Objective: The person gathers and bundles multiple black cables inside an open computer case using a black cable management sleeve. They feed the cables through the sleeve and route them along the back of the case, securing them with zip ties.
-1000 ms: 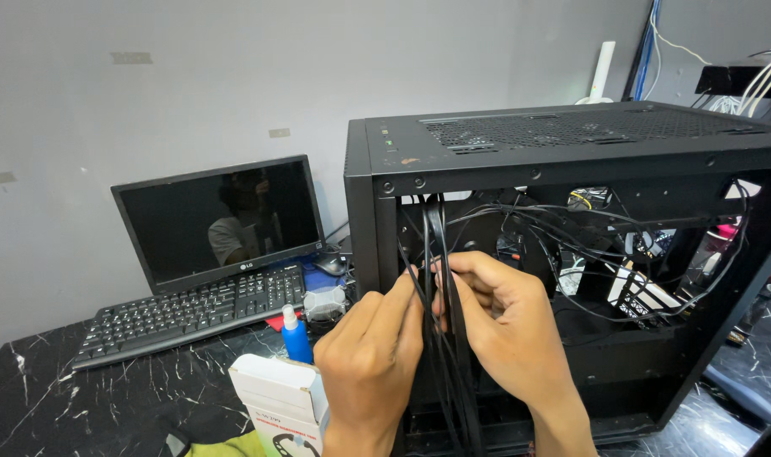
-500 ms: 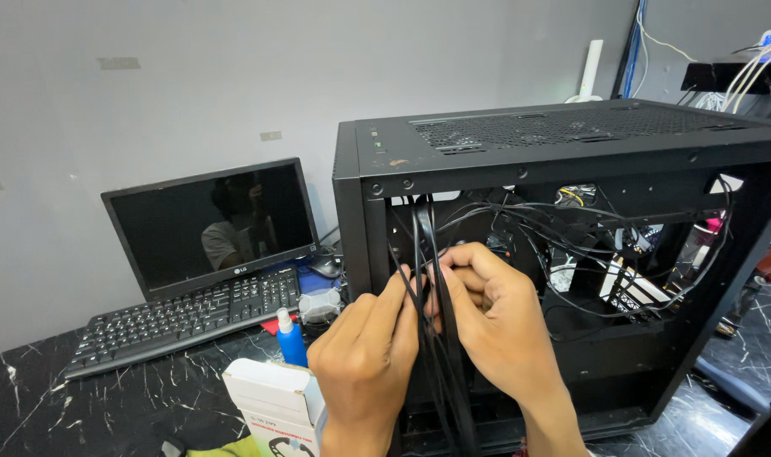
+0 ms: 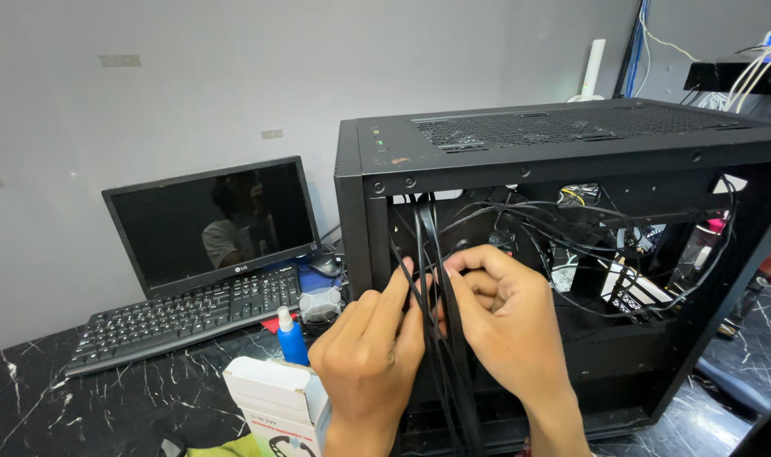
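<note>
Left hand and right hand both pinch a vertical bundle of flat black cables at the front edge of the open black computer case (side panel off). Keeping the strands parallel and taut likely gives the neatest routing.

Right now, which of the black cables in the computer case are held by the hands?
The flat black cable bundle hanging vertically at the case's left front edge, pinched between left hand and right hand. The other cables run loosely deeper inside.

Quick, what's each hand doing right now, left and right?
Left hand: closed, pinching the black cable bundle at the computer case.
Right hand: closed, gripping the same bundle.
</note>
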